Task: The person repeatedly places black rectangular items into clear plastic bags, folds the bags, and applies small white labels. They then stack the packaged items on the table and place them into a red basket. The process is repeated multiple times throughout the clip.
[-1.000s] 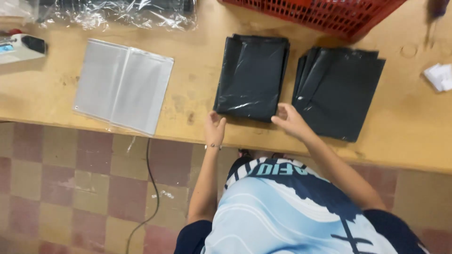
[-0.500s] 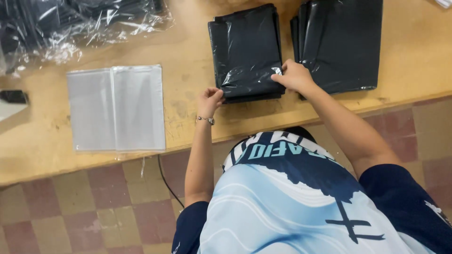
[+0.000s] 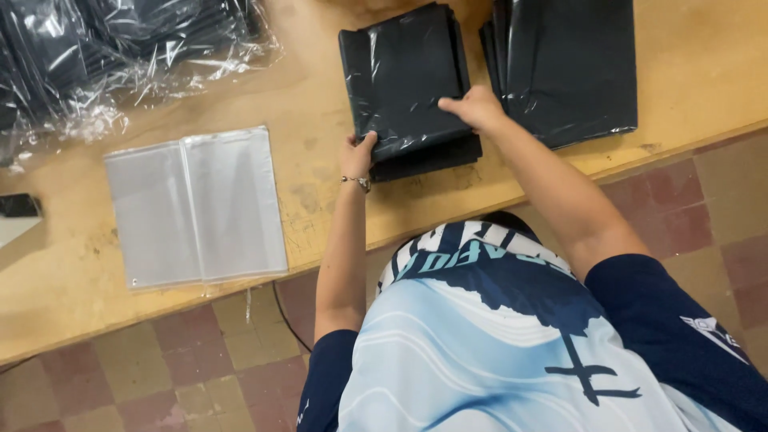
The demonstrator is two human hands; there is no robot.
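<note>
The fingers of the left hand (image 3: pixel 357 157) curl over the near left corner of the folded black bag (image 3: pixel 408 80), thumb and fingertips pinching its edge. The right hand (image 3: pixel 474 106) lies flat on top of the same bag near its right edge, fingers spread a little and pressing down; whether they grip anything underneath cannot be told. The bag sits on a short stack of like bags on the wooden table (image 3: pixel 320 104), directly beyond both hands.

Half a second ago the right hand was at the bag's near right corner and the left hand rested on bare wood just short of the stack. Now the left hand has reached the bag's corner and the right has moved further onto its top. The camera has also shifted, so the stack sits higher and more centred in view.

Just right of the right hand's fingers lies a second pile of black bags (image 3: pixel 568 64), cut off at the top edge. Well left of the left hand's fingers lies a flat clear plastic sleeve (image 3: pixel 196 206). Beyond it, far left, a heap of crinkled clear wrap (image 3: pixel 104 56) covers dark contents that are hard to make out. A dark object (image 3: pixel 18 206) at the left edge is cut off.
</note>
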